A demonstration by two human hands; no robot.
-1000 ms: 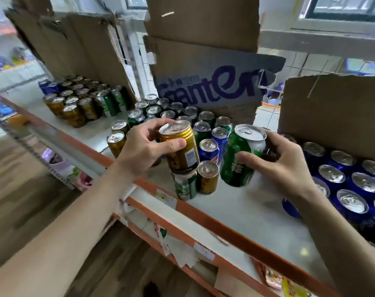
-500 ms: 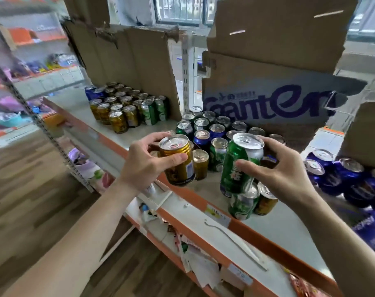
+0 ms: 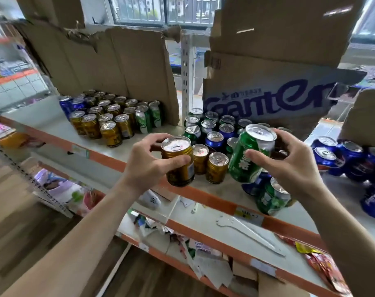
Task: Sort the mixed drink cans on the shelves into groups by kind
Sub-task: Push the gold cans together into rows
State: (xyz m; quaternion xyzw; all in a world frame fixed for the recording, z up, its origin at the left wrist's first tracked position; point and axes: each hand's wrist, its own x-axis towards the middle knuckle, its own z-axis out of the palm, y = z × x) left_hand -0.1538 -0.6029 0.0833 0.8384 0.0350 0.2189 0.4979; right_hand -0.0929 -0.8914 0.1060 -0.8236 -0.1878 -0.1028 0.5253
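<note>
Over front edge of shelf (image 3: 53, 125), holds two cans up off it, one per hand. Grips gold can (image 3: 179, 163) w/ left hand (image 3: 148, 166): thumb across the front, fingers curled round the far side, can upright, pull-tab lid on top. Grips green can (image 3: 249, 155) w/ right hand (image 3: 289, 166): thumb on the label, fingers round the back, can tilted, lid leaning toward the right-hand fingers, base toward the left hand.

Btw the hands, standing on the shelf: two small gold cans (image 3: 216, 167), side by side. Just beyond the hands: mixed cluster (image 3: 212, 127) of green and blue cans, unsorted. Under the right hand, near the shelf edge: second green can (image 3: 270, 198), w/ a blue can (image 3: 253, 185) just beside it. Right of the right hand: blue-can grp (image 3: 340, 157). Beyond and left of the left hand: gold-can grp (image 3: 105, 123), w/ two green cans (image 3: 149, 117) at its right side and blue ones at the far left. Behind all grps: torn cardboard (image 3: 118, 65), upright. Below the hands: lower shelf (image 3: 203, 224) w/ loose papers and a white bracket (image 3: 250, 234).
</note>
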